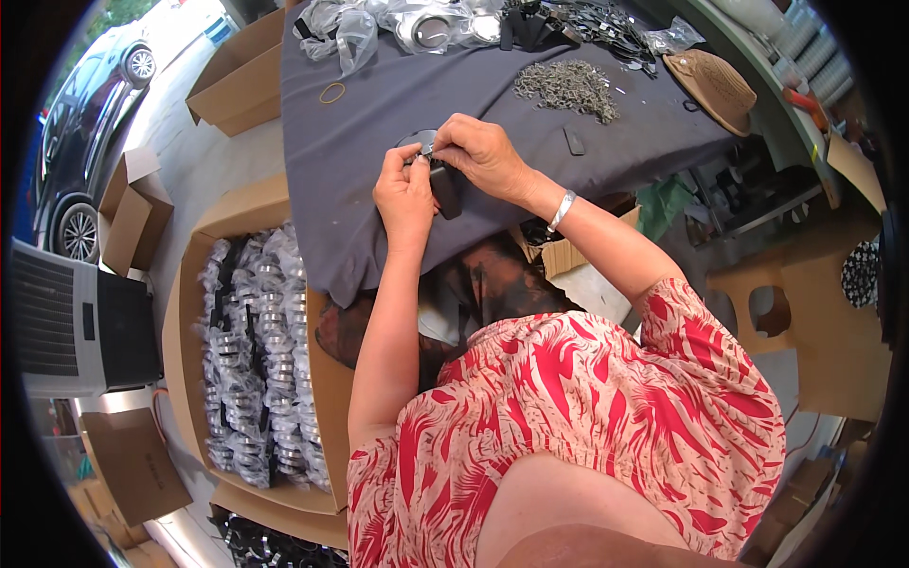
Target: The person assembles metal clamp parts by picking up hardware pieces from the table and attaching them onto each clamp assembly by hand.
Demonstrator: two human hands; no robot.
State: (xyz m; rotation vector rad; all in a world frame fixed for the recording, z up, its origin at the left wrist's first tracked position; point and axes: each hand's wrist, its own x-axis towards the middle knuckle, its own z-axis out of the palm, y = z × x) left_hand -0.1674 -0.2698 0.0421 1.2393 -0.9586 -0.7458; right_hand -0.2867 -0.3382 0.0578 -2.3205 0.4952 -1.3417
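Close together above the grey cloth-covered table (331,189), both my hands are closed at one small item. It is a round silver piece (427,138) with a black, handle-like part (445,192) hanging below; its exact kind is hard to make out. My left hand (405,197) grips it from the left, thumb and fingers pinched near the silver part. From the right, my right hand (481,157) pinches at the same spot, and what lies between its fingertips is hidden. Right of my hands lies a flat black piece (575,141).
A pile of small metal links (568,88), black parts (611,33), plastic-wrapped round metal pieces (431,30), a rubber band (331,93) and a brown hat (710,90) lie on the table. At left stands a carton (180,312) filled with wrapped pieces.
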